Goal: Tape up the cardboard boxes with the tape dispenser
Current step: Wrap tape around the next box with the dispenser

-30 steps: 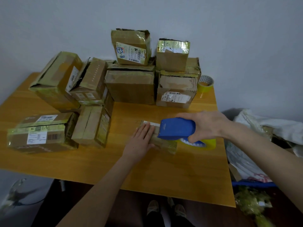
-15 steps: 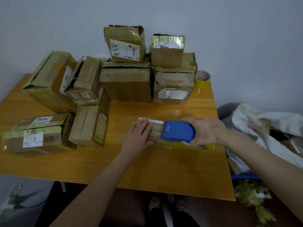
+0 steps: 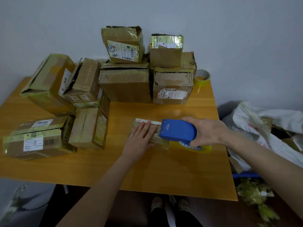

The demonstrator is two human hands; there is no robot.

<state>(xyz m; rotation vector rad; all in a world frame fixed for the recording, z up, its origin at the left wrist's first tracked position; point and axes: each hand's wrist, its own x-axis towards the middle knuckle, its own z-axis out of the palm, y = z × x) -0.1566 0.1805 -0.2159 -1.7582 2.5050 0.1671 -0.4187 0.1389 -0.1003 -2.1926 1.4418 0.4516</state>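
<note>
Both my hands are at work: my right hand (image 3: 206, 133) is curled round the blue tape dispenser (image 3: 177, 132), whose front end sits on the right end of the small flat box (image 3: 162, 143). My left hand (image 3: 141, 138) presses flat, fingers straight, on that box's left part. Behind the box stand stacked cardboard boxes (image 3: 124, 82), and farther back to its right a yellow tape roll (image 3: 201, 77).

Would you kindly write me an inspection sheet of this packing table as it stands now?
Surface: orange wooden table.
Job's things: small box flat mid-table; blue tape dispenser at its right end; stacked boxes behind.
Clutter: spare yellow tape roll at the back right corner.
Grippers: left hand presses flat on the small box; right hand grips the tape dispenser.
Cables: nothing seen.
Surroundings: pale wall; white bag right of the table.
</note>
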